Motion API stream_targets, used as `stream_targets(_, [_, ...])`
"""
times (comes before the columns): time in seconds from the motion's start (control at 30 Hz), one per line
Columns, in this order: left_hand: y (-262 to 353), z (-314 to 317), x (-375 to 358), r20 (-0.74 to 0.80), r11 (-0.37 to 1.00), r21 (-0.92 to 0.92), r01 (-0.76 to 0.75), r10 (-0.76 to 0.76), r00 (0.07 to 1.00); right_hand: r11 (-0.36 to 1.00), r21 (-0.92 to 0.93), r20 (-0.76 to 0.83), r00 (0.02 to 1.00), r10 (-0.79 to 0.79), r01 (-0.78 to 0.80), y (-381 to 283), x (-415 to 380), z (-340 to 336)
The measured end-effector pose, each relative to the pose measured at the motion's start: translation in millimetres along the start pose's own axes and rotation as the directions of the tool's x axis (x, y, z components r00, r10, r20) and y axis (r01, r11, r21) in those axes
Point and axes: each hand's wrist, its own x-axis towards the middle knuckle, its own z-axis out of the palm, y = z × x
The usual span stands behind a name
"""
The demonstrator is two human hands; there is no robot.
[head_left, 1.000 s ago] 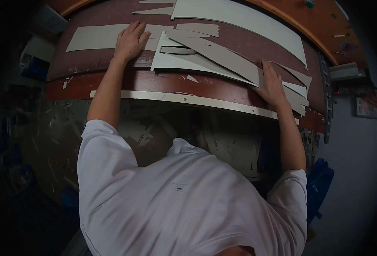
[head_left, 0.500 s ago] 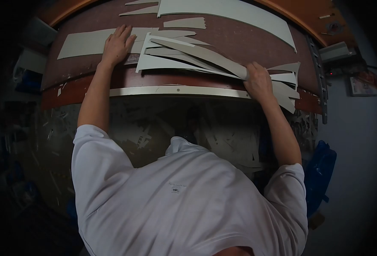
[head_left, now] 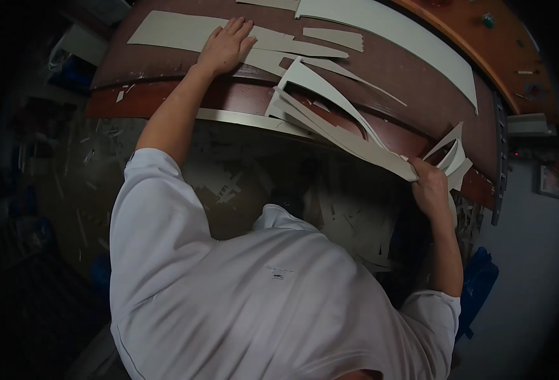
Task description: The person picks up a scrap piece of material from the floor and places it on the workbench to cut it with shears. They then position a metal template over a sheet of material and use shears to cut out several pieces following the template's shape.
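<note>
My left hand (head_left: 227, 49) lies flat, fingers stretched out, on a pale flat sheet piece (head_left: 175, 30) on the brown work surface. My right hand (head_left: 430, 185) is closed round the right part of several long, curved offcut strips (head_left: 349, 142) of the same thin pale material. These strips bow and overlap, and their near part hangs over the table's front edge. Short strip ends (head_left: 451, 149) stick out beyond my right hand. Between my hands, thin pointed slivers (head_left: 362, 81) lie on the surface.
A long curved white sheet (head_left: 400, 44) lies along the back of the brown table (head_left: 381, 95). A small piece with a jagged end (head_left: 333, 38) is nearby. A metal strip (head_left: 247, 120) runs along the front edge. Scraps (head_left: 222, 183) litter the floor below.
My right hand has pulled the bunch of strips rightward and towards me, over the front edge. My left hand stays flat on the sheet. The whole view has shifted and tilted.
</note>
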Motion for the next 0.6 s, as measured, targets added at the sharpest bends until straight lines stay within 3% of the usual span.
stream_targets(0.07, [2.0, 0.8, -2.5, -0.009, 1.000, 0.001, 0.002, -0.002, 1.000, 0.992, 0.083, -0.005, 0.996, 0.091, -0.090, -7.2, -51.3, 2.5])
stream_targets(0.13, [3.9, -1.0, -2.1, -0.007, 1.000, 0.013, 0.002, -0.002, 1.000, 0.972, 0.037, 0.136, 0.965, 0.226, -0.232, -13.1, -108.8, 13.4])
stream_targets(0.2, [3.2, 1.3, -0.2, -0.013, 1.000, 0.008, -0.010, 0.011, 1.000, 0.793, 0.254, 0.447, 0.794, 0.412, -0.554, -15.3, -164.8, 29.0])
stream_targets(0.27, [-3.1, 2.3, -1.1, -0.023, 1.000, 0.003, -0.011, 0.011, 1.000, 0.611, 0.303, 0.445, 0.676, 0.587, -0.731, -26.0, -238.9, 81.0])
stream_targets(0.37, [-0.4, 3.1, 1.6, -0.041, 0.999, -0.039, -0.023, 0.021, 0.999, 0.565, -0.033, 0.482, 0.482, 0.732, -0.825, -31.4, -393.1, 186.1])
stream_targets(0.47, [-2.1, 4.4, 2.0, -0.055, 0.997, -0.066, -0.031, 0.027, 0.998, 0.366, -0.105, 0.597, 0.235, 0.767, -0.925, -78.8, -449.1, 237.5])
stream_targets(0.6, [4.8, -1.9, -2.2, -0.043, 1.000, -0.023, 0.010, -0.011, 0.999, 0.281, -0.035, 0.657, 0.190, 0.729, -0.959, -117.3, -443.5, 274.2])
